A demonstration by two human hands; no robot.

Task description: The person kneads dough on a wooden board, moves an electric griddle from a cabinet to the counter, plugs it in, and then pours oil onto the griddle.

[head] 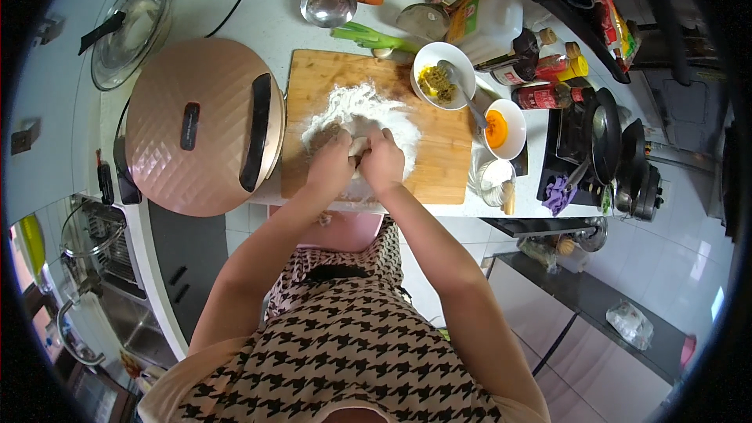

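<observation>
Both hands meet over a wooden cutting board [440,170] dusted with a wide patch of white flour [364,97]. Between them is a small piece of pale dough [358,145], mostly covered by the fingers. My left hand [332,161] grips its left side, fingers curled inward. From the right, my right hand [383,158] holds the same piece, its thumb near the left one. A white bowl [420,56] with a yellow and brownish-green mixture and a metal spoon [461,85] stands at the board's upper right corner.
Left of the board sits a closed round electric griddle [217,111]. To the right are a small bowl [516,123] with orange liquid and a glass jar [493,182] of white powder. Green onion [376,40], a ladle [329,4] and several bottles [546,96] line the back. Pans [605,135] stand far right.
</observation>
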